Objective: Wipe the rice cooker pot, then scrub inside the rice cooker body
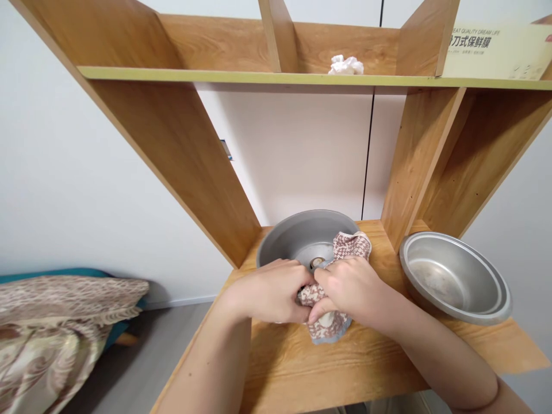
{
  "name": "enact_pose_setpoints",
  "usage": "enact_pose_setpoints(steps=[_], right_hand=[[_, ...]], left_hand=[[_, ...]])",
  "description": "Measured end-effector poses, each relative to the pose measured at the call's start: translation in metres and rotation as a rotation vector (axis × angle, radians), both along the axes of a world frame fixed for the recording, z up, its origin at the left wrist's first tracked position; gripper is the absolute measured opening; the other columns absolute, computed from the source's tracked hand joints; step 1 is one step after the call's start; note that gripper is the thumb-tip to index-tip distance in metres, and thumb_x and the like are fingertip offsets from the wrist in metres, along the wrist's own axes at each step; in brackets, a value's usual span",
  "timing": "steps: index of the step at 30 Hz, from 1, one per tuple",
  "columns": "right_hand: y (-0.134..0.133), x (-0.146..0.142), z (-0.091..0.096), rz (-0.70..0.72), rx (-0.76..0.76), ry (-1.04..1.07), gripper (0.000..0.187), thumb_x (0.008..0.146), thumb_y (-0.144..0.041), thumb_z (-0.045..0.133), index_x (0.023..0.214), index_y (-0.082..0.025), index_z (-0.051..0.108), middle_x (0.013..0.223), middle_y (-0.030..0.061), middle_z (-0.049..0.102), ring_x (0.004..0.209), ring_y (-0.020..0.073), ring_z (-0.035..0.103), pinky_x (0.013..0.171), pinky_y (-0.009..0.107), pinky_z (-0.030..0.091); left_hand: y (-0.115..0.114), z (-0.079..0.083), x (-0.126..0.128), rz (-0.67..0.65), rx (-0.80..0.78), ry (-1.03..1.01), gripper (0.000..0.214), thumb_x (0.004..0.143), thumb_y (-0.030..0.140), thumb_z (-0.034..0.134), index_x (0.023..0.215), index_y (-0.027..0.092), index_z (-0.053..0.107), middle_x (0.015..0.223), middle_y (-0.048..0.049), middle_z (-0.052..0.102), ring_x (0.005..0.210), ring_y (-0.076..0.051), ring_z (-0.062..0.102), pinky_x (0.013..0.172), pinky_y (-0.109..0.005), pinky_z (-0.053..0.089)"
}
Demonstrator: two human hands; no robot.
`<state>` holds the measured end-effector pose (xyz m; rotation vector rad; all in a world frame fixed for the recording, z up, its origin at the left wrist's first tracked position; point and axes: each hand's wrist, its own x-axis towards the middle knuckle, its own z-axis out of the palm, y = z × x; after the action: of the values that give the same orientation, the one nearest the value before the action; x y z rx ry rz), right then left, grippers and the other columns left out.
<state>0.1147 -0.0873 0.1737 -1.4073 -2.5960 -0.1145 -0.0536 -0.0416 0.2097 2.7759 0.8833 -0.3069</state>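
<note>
A round grey metal pot [302, 227] stands on the wooden surface, with a small round mark at the middle of its inside bottom. My left hand [278, 290] is closed over the near rim, fingers curled to the inside and thumb to the outside. My right hand [351, 287] grips a brown-and-white patterned cloth [352, 244] at that same rim, touching my left hand. One end of the cloth sticks up past the right side of the pot; the other hangs below my hands with a pale blue edge. Both hands hide most of the near rim.
A wide silver metal bowl [444, 282] sits at the right. Wooden uprights and a shelf [241, 76] frame the back. The shelf bears crumpled white tissue [346, 65] and a pale yellow box [495, 54]. A patterned fabric cover [64, 322] lies over furniture at the left.
</note>
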Motion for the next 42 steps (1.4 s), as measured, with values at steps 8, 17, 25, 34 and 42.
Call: enact_pose_setpoints(steps=[8, 17, 25, 34, 42], right_hand=[[0.0, -0.007, -0.011, -0.018, 0.071, -0.021, 0.067, 0.066, -0.078, 0.065, 0.084, -0.014, 0.065, 0.074, 0.0093, 0.072, 0.069, 0.0248, 0.07, 0.06, 0.031, 0.04], [0.0, -0.015, -0.018, -0.009, 0.122, 0.027, 0.075, 0.053, -0.086, 0.064, 0.078, -0.015, 0.062, 0.071, 0.0093, 0.07, 0.068, 0.0247, 0.069, 0.064, 0.032, 0.046], [-0.004, -0.016, -0.018, -0.011, 0.151, 0.098, 0.067, 0.081, -0.08, 0.046, 0.075, -0.015, 0.062, 0.071, 0.0096, 0.07, 0.072, 0.0231, 0.069, 0.063, 0.031, 0.043], [-0.005, 0.007, 0.001, 0.07, 0.038, 0.044, 0.048, 0.087, -0.063, 0.058, 0.088, -0.016, 0.066, 0.08, 0.0049, 0.07, 0.073, 0.0192, 0.066, 0.062, 0.03, 0.038], [-0.007, 0.01, 0.002, 0.088, 0.044, 0.001, 0.042, 0.087, -0.057, 0.062, 0.086, -0.016, 0.065, 0.082, 0.0042, 0.07, 0.076, 0.0211, 0.066, 0.069, 0.033, 0.041]], left_hand=[[-0.001, 0.002, 0.002, 0.005, 0.008, -0.003, 0.027, 0.069, 0.043, 0.067, 0.059, 0.021, 0.054, 0.052, 0.0036, 0.052, 0.049, -0.012, 0.04, 0.051, -0.028, 0.028], [-0.001, 0.003, 0.001, 0.006, -0.026, -0.005, 0.04, 0.068, 0.051, 0.071, 0.052, 0.021, 0.051, 0.048, 0.0038, 0.052, 0.045, -0.011, 0.032, 0.049, -0.029, 0.027], [0.002, -0.002, -0.002, -0.008, 0.003, 0.014, 0.032, 0.065, 0.035, 0.066, 0.049, 0.02, 0.043, 0.046, 0.0031, 0.049, 0.044, -0.01, 0.032, 0.046, -0.028, 0.027], [-0.001, 0.0, 0.0, -0.009, 0.022, 0.004, 0.02, 0.07, 0.036, 0.062, 0.058, 0.021, 0.056, 0.051, 0.0032, 0.056, 0.046, -0.012, 0.039, 0.049, -0.029, 0.029], [-0.002, 0.002, 0.002, 0.006, 0.009, -0.024, 0.017, 0.069, 0.036, 0.061, 0.06, 0.022, 0.056, 0.053, 0.0031, 0.056, 0.048, -0.012, 0.04, 0.049, -0.029, 0.026]])
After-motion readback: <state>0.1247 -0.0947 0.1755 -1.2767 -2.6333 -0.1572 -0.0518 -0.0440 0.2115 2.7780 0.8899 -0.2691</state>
